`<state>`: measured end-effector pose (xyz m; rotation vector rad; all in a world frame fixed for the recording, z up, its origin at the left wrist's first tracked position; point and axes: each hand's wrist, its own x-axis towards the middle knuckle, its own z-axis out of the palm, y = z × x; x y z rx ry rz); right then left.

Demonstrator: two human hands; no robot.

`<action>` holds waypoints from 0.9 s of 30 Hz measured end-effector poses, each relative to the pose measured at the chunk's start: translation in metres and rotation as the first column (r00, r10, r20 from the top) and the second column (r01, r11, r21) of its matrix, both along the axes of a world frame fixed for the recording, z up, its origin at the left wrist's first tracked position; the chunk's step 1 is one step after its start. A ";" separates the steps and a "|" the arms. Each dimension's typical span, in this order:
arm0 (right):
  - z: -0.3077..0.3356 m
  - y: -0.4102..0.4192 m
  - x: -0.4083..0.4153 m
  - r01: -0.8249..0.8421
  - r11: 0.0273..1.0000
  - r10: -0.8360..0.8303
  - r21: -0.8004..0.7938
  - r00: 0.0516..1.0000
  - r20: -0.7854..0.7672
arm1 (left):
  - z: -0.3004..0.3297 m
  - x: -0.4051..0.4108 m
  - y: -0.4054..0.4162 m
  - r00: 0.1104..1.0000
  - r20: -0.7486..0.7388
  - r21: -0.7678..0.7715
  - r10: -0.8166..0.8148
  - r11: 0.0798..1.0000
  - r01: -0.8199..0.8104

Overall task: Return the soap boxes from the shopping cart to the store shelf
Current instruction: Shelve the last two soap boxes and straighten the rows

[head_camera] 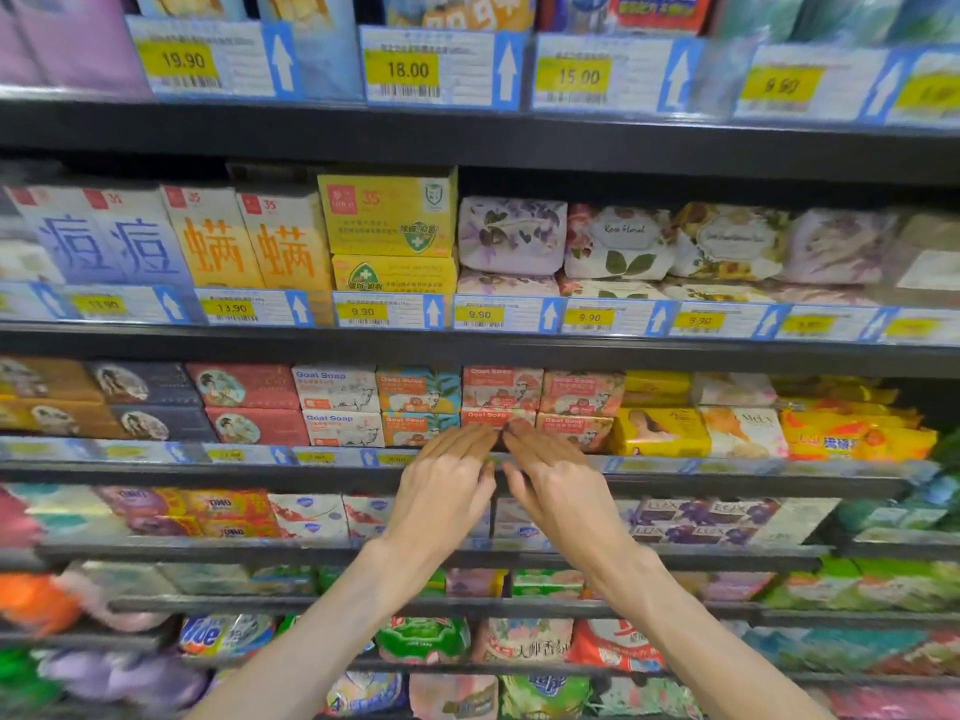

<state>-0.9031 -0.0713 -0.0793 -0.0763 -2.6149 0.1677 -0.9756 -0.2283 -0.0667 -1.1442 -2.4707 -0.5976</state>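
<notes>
Left hand: fingers straight and together, tips touched the lower red soap box; grip held nothing.
Right hand: fingers straight, slightly spread, tips on the same box.
Box place: at the front edge of the shelf, bottom of the red Goat Soap stack, partly hidden by fingertips.
Box axis: long side ran along the shelf edge, printed face outward.
Step advice: probably push evenly with both hands until flush with the neighbours.

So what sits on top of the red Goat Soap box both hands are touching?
Another red Goat Soap box is stacked on the lower box. The left hand and right hand cover its lower front; nothing behind shows.
</notes>
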 end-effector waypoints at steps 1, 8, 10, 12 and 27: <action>0.000 0.000 0.000 0.001 1.000 -0.001 0.000 1.000 0.000 | -0.001 -0.001 0.000 1.000 -0.004 -0.003 -0.004 1.000 0.004; 0.024 -0.001 0.001 -0.040 0.999 0.038 -0.015 0.991 -0.132 | 0.004 -0.010 -0.004 0.991 -0.113 0.107 -0.073 0.991 0.085; 0.038 0.001 -0.002 -0.008 1.000 0.014 0.029 0.977 -0.215 | 0.012 -0.019 -0.003 0.977 -0.202 0.139 -0.073 0.985 0.103; 0.049 0.005 -0.008 0.089 0.992 -0.065 0.090 0.968 -0.242 | 0.024 -0.029 -0.001 0.965 -0.262 0.115 -0.010 0.993 0.041; 0.071 0.021 -0.047 0.405 0.903 -0.407 0.141 0.913 -0.012 | 0.069 -0.056 0.024 0.963 -0.001 -0.362 0.269 0.898 -0.251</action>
